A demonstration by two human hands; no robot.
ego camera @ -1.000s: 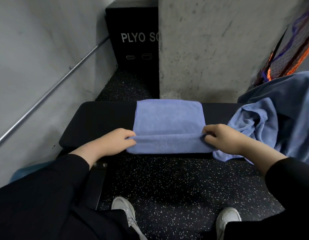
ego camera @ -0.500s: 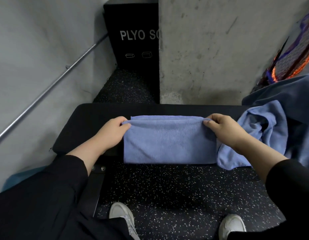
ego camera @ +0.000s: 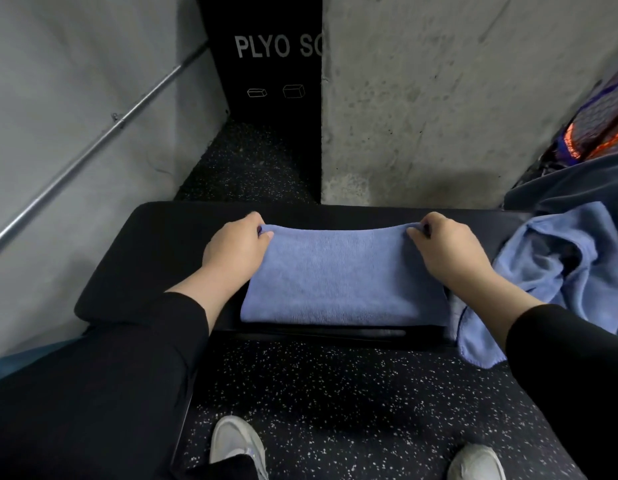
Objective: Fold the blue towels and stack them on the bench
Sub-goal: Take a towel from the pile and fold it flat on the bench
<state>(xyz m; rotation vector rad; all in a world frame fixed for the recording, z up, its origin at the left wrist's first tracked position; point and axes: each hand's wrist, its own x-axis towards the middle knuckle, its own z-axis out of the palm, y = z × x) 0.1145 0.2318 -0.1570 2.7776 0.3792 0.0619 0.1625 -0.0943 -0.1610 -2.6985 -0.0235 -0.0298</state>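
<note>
A: Item one, the tabletop (ego camera: 169,244)?
B: Black padded bench top, long axis running left to right, set against a concrete wall (ego camera: 439,98).

A: Item two?
B: Heap of unfolded blue towels (ego camera: 556,268), rumpled at the right end of the tabletop, one corner hanging over the near edge. It lay just beside the right forearm, well apart from the left.

A: Item three?
B: Folded blue towel (ego camera: 342,282), centred on the tabletop, long axis left to right, near fold along the front edge, far edge slightly raised.

A: The hands?
B: Left hand (ego camera: 233,251) pinched the far left corner, fingers (ego camera: 266,234) curled round the cloth. Right hand (ego camera: 449,252) pinched the far right corner likewise. Both gripped the far edge, so the towel's body lay toward the person from the fingers.

A: Judgement?
B: Any further fold probably crosses the long axis, one end over the other; neither hand was nearer the towel.
</note>
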